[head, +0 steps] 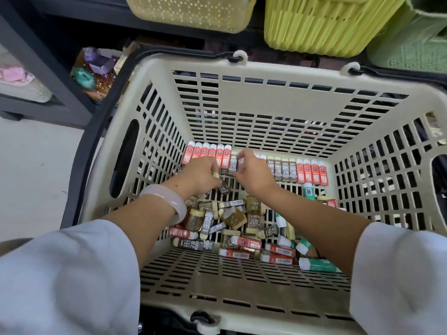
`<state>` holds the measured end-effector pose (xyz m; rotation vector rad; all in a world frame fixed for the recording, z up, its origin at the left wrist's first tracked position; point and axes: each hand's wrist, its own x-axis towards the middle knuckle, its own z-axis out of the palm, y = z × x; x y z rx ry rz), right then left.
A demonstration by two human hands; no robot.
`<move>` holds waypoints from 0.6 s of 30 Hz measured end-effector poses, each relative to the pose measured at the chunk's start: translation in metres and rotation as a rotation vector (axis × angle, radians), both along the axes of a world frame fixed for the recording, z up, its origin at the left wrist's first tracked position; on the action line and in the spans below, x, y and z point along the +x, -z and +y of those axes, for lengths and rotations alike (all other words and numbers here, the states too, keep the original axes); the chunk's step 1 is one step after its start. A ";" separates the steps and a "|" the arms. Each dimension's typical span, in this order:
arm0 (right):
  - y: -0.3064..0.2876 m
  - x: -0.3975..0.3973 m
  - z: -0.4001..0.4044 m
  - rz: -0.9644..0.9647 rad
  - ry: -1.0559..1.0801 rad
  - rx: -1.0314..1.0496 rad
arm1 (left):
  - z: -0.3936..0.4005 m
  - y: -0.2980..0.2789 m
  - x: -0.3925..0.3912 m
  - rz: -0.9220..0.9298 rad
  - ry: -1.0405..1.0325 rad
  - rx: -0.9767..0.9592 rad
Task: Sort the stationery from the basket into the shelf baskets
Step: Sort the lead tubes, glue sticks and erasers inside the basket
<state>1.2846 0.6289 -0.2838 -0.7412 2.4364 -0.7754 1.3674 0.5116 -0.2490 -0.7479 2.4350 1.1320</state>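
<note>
Head view: left grip pinches a brown eraser; right grip, just beside, pinches another eraser in the basket.

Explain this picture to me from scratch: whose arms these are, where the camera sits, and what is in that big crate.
There is no machine here. A person wears a camera on the head, so the single view looks down along their own arms. Both reach into a large beige slotted basket. Along its far wall stands a neat row of erasers, red-sleeved and brown 2B ones side by side. Nearer the camera lies a loose jumble of erasers, red, brown and green. The left hand, with a pale bangle on its wrist, grips a brown 2B eraser. The right hand pinches an eraser in the row. Above hang yellow shelf baskets.
</note>
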 end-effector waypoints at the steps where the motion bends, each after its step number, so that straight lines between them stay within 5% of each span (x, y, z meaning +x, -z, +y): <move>1: 0.000 0.001 -0.001 0.039 -0.045 0.018 | 0.000 0.000 0.000 0.000 -0.006 -0.011; 10: -0.002 -0.010 -0.003 0.105 -0.129 -0.020 | -0.002 0.001 -0.002 0.048 -0.133 0.038; 18: -0.013 -0.008 0.023 -0.241 -0.135 -0.215 | 0.000 -0.008 -0.003 0.123 -0.202 0.224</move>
